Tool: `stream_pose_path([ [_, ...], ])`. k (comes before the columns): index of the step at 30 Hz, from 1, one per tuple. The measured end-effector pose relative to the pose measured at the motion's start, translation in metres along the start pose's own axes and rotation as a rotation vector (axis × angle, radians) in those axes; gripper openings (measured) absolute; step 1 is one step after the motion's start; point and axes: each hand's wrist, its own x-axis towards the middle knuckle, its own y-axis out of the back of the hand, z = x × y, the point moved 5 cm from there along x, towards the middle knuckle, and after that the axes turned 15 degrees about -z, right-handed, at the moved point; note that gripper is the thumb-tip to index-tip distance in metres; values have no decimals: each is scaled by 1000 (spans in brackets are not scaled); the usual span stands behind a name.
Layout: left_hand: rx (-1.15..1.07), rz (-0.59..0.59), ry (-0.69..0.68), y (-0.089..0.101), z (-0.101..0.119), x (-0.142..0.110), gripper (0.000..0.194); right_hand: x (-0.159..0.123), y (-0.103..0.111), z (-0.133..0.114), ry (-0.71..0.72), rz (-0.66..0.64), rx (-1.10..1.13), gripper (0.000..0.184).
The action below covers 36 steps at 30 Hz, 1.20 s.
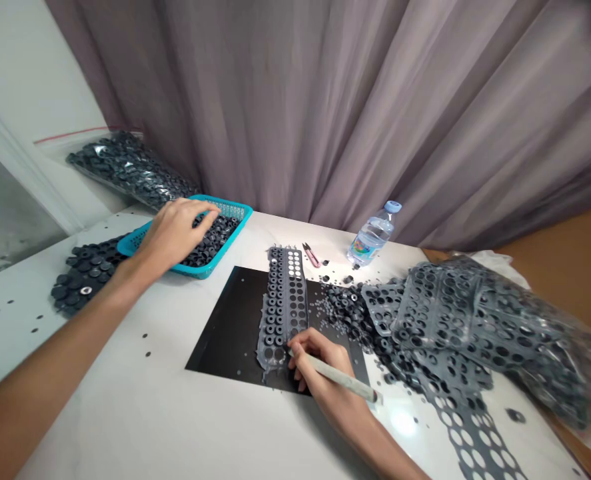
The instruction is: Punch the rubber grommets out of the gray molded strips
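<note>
Left forearm [65,360] crosses the desk [140,413], left hand [178,228] over the blue basket [200,271]; cannot tell whether its curled fingers grip anything.
Right hand [322,363] grips a pen-like tool [346,381] at the grey sheet [286,303] on the black mat [220,327]; keeping the sheet flat should help.

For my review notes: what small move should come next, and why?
Perhaps bring the left hand to the perforated strip: it's over the teal basket, while the right hand holds a pen-like tool at the strip's near end, where rings sit in rows.
</note>
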Motion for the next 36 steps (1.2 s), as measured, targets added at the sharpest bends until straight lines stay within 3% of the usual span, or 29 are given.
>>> stream_pose_path([
  [3, -229, -173, -142, -28, 57, -35, 26, -4, 6, -1, 15, 55, 42, 27],
  [6, -488, -541, -261, -64, 106, -74, 25, -9, 15, -7, 41, 148, 33, 24],
  [8, -561, -708, -293, -81, 121, -94, 23, -9, 17, -11, 44, 136, 37, 23],
  [10, -579, -791, -313, -92, 125, -106, 21, -5, 15, -12, 33, 69, 60, 21],
  [16, -589, -834, -326, -102, 118, -110, 17, 3, 7, -6, -18, -49, 86, 14],
  [27, -497, -800, -354, -103, 122, -113, 23, 3, 5, -7, -14, -39, 130, 24],
  [36, -495, -755, -382, -100, 130, -116, 19, 4, 3, -6, -26, -38, 40, 19],
])
